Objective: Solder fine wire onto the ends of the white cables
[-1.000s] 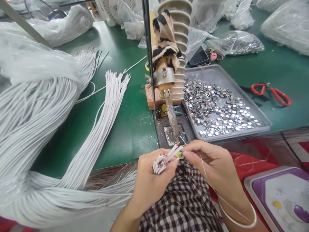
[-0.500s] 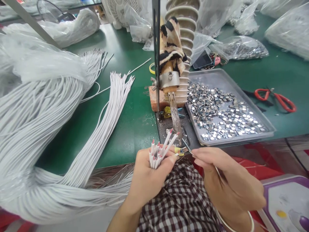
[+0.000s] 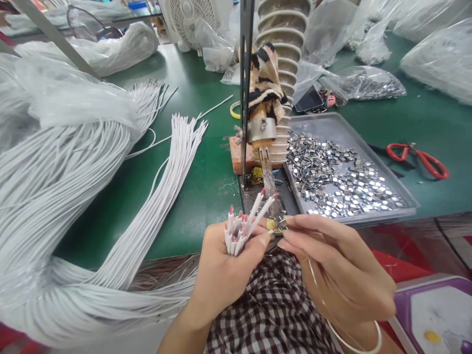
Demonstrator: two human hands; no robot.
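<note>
My left hand [image 3: 224,268] is closed round a bunch of white cables [image 3: 241,226] whose red-tipped ends fan upward. One cable end, with a small yellow and metal piece [image 3: 275,224] on it, sits between my left thumb and my right fingertips. My right hand [image 3: 332,260] pinches there and a thin silver wire [image 3: 313,275] runs back under its fingers toward the wrist. Both hands hover just under the tip of a soldering iron [image 3: 268,172] clamped upright at the table's front edge.
A metal tray [image 3: 368,142] of several shiny small metal shells lies to the right. Large bundles of white cable [image 3: 73,187] cover the left of the green table [image 3: 199,162]. Red scissors [image 3: 420,158], a phone [image 3: 309,100], plastic bags and a fan [image 3: 191,17] sit further back.
My left hand has lifted the cable bunch toward the iron tip. My right hand has moved back in and pinches at the cable end again.
</note>
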